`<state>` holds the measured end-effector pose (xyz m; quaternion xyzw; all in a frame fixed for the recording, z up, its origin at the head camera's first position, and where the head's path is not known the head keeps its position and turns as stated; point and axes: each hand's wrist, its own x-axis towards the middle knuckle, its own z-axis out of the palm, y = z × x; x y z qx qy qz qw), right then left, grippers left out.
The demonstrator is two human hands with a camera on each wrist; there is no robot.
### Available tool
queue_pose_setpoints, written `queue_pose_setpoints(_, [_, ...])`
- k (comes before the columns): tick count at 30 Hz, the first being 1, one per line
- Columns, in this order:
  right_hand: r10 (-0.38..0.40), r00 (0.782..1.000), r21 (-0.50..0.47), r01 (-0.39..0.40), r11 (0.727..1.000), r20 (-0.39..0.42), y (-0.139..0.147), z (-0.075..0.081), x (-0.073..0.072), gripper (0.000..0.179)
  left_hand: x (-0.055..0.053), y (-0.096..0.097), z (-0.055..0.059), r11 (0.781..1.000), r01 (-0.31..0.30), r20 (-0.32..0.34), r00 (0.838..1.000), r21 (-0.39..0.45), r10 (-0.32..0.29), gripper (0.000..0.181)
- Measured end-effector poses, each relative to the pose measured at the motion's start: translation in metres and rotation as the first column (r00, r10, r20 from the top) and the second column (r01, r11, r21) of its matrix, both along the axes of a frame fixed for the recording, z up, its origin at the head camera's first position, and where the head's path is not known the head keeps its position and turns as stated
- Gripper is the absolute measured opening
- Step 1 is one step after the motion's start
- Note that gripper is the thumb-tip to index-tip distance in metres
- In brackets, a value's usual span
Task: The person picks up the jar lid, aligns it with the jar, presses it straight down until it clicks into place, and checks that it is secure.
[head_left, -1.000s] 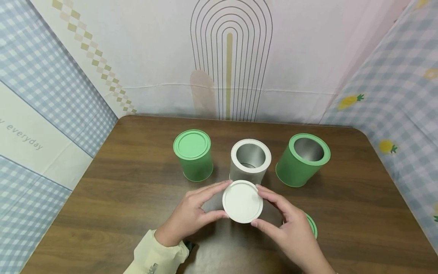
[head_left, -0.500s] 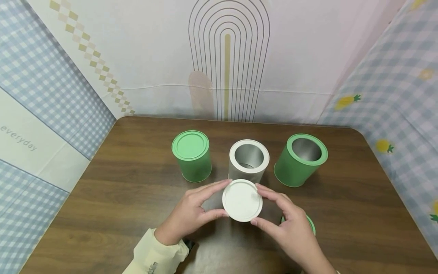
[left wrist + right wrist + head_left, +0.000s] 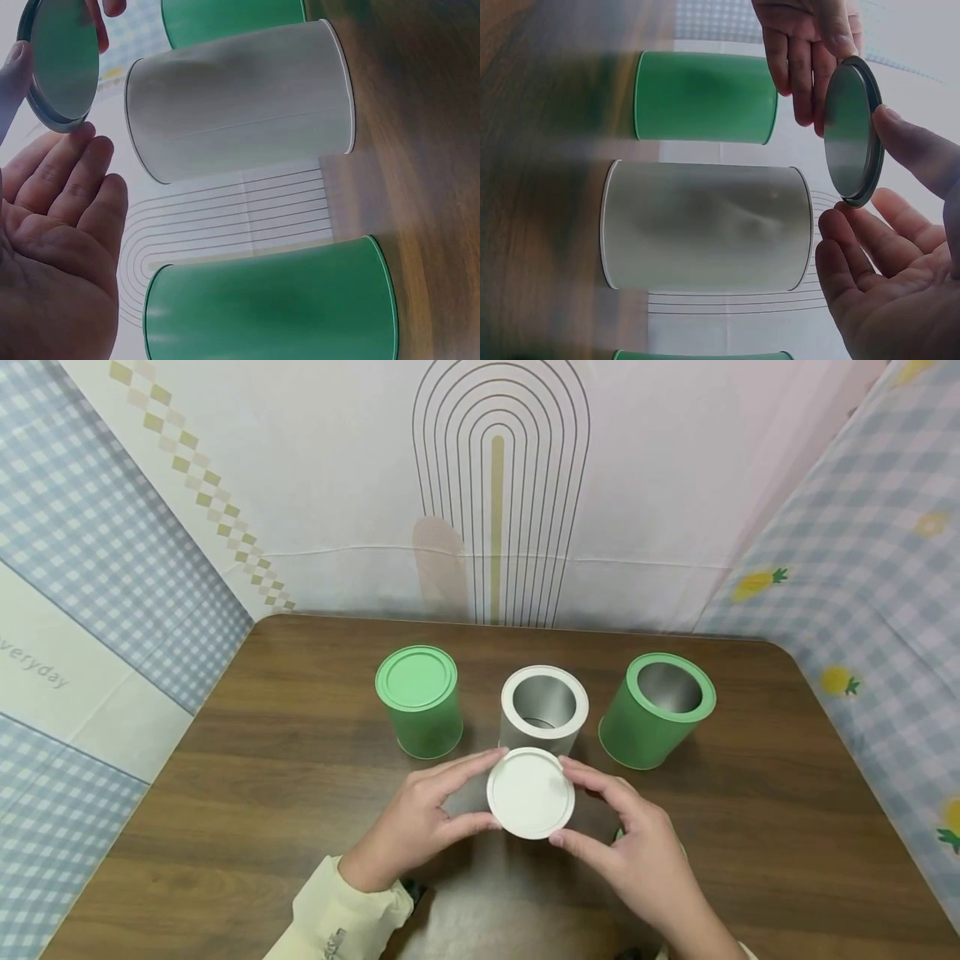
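A round white lid (image 3: 530, 793) is held up by its edge between both hands, in front of and above the table. My left hand (image 3: 420, 814) pinches its left rim between thumb and fingers. On the opposite rim my right hand (image 3: 637, 843) does the same. Just beyond the lid stands a white can (image 3: 540, 743), uncovered, its bare metal inside visible from above. In the left wrist view the lid (image 3: 66, 64) shows a shiny metal underside, apart from the white can (image 3: 240, 101). The right wrist view also has the lid (image 3: 853, 135) clear of the can's top.
To the left stands a green can (image 3: 423, 718) with its green lid on. An uncovered green can (image 3: 648, 727) stands to the right. A green edge (image 3: 619, 833) peeks out from behind the right hand. The brown wooden table (image 3: 247, 827) meets a patterned cloth backdrop (image 3: 345, 485).
Both hands have moved slightly forward with the lid, towards the white can. The green round thing by the right hand is more hidden now. The cans stay in place.
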<state>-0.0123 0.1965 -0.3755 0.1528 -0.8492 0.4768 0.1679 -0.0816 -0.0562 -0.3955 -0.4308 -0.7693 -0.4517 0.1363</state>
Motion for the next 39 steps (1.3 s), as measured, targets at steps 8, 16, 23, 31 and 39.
queue_pose_setpoints(8, [0.006, 1.0, 0.015, -0.006, 1.0, 0.006, 0.002, 0.004, -0.004, 0.07, -0.001, 0.0, 0.003, 1.0, -0.012, 0.013, 1.0, -0.02, 0.012, 0.07])
queue_pose_setpoints(16, [0.014, 1.0, 0.037, -0.014, 0.999, -0.009, 0.003, 0.008, -0.008, 0.07, -0.003, 0.0, 0.004, 0.999, -0.026, 0.004, 1.0, -0.021, 0.026, 0.069])
queue_pose_setpoints(23, [0.018, 1.0, 0.043, -0.018, 0.999, 0.02, 0.004, 0.01, -0.01, 0.068, -0.003, 0.0, 0.003, 0.999, -0.035, -0.004, 0.999, -0.02, 0.035, 0.068])
queue_pose_setpoints(31, [-0.003, 1.0, 0.063, 0.001, 0.998, 0.031, 0.005, 0.012, -0.014, 0.069, -0.008, 0.001, 0.005, 1.0, -0.021, 0.0, 1.0, 0.0, 0.021, 0.069])
queue_pose_setpoints(39, [-0.019, 0.998, 0.085, 0.015, 0.996, 0.055, 0.006, 0.015, -0.017, 0.07, -0.01, 0.002, 0.009, 0.999, -0.032, 0.001, 0.999, -0.011, 0.032, 0.071])
